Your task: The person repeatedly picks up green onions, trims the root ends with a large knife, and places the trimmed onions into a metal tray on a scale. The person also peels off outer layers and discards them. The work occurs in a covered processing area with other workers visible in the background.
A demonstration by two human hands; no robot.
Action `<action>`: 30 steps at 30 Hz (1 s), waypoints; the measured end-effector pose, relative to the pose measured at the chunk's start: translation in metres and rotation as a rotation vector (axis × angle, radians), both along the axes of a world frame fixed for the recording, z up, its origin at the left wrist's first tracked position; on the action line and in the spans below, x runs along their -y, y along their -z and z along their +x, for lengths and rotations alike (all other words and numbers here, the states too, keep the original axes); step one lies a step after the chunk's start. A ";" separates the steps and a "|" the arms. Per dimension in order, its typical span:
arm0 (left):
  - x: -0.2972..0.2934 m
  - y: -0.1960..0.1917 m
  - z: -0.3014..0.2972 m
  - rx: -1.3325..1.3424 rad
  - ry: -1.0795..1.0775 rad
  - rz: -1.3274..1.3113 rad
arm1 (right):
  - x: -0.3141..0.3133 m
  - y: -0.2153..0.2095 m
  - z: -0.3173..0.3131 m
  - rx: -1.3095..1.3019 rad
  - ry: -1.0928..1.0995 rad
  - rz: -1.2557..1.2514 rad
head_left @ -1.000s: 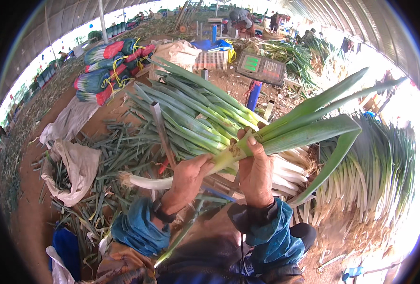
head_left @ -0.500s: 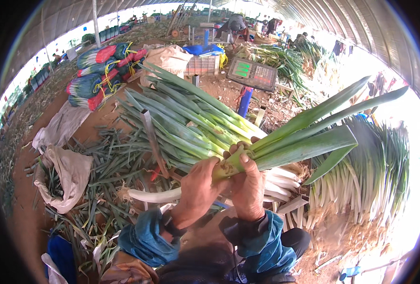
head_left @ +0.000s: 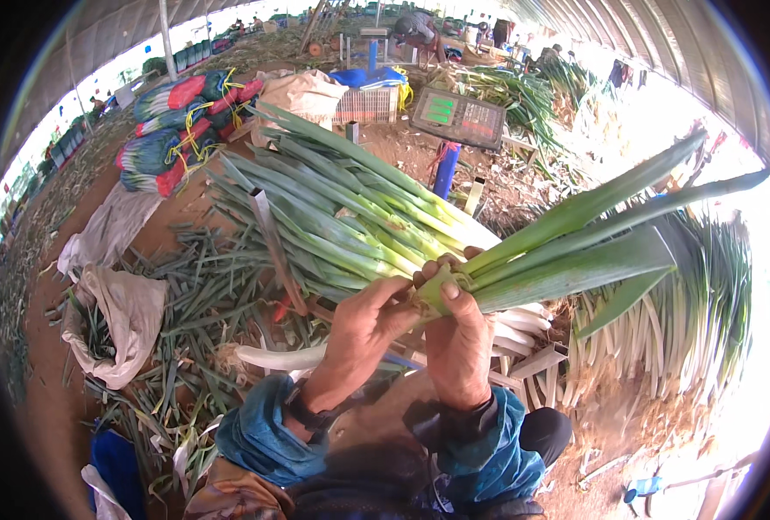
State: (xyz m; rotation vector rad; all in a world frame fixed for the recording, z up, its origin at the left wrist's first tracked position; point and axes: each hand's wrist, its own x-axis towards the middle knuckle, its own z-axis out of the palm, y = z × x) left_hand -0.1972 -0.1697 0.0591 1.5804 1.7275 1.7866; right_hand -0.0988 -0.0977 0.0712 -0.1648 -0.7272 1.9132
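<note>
Both of my hands are on one large green onion, its long green leaves (head_left: 576, 269) fanning out to the right. My right hand (head_left: 459, 351) wraps around the neck, thumb on top. My left hand (head_left: 363, 334) pinches the leaf sheath just left of that thumb. A white stalk (head_left: 281, 359) with roots at its tip sticks out left behind my left wrist; whether it belongs to the held onion is hidden. Beyond my hands lies a pile of green onions (head_left: 359, 212), leaves toward the far left and white ends near my right hand.
A metal post (head_left: 272, 234) stands left of the pile. A scale display (head_left: 459, 119) on a blue pole is beyond it. More onions (head_left: 671, 312) stand at right. Cut leaves (head_left: 203, 303) and an open sack (head_left: 120, 325) lie left; tied bundles (head_left: 172, 130) are farther back.
My left hand has shifted slightly up and right along the sheath, closer to my right thumb. The leaves now reach a little farther right. My right hand keeps its hold.
</note>
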 end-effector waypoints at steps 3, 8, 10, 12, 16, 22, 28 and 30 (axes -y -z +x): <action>0.002 0.000 0.003 0.290 0.100 0.032 | 0.000 0.000 0.002 0.019 -0.050 0.019; 0.004 0.000 -0.002 0.132 0.022 0.059 | 0.000 0.001 0.001 0.018 -0.056 0.037; 0.006 0.000 -0.003 0.060 -0.018 0.049 | -0.001 0.002 0.001 -0.001 -0.052 0.062; 0.009 0.000 -0.004 -0.036 -0.023 0.107 | -0.003 0.002 0.001 0.031 -0.025 0.032; 0.022 -0.004 -0.008 -0.065 0.089 0.126 | -0.015 0.004 0.004 0.033 -0.006 -0.025; 0.069 0.008 -0.044 0.143 0.429 -0.282 | -0.031 0.007 0.013 0.066 0.007 -0.063; 0.213 0.106 -0.170 -0.572 0.012 -0.918 | -0.056 -0.002 0.033 0.000 0.012 0.013; 0.288 0.137 -0.208 -0.923 -0.326 -1.347 | -0.067 -0.008 0.042 -0.078 0.005 0.043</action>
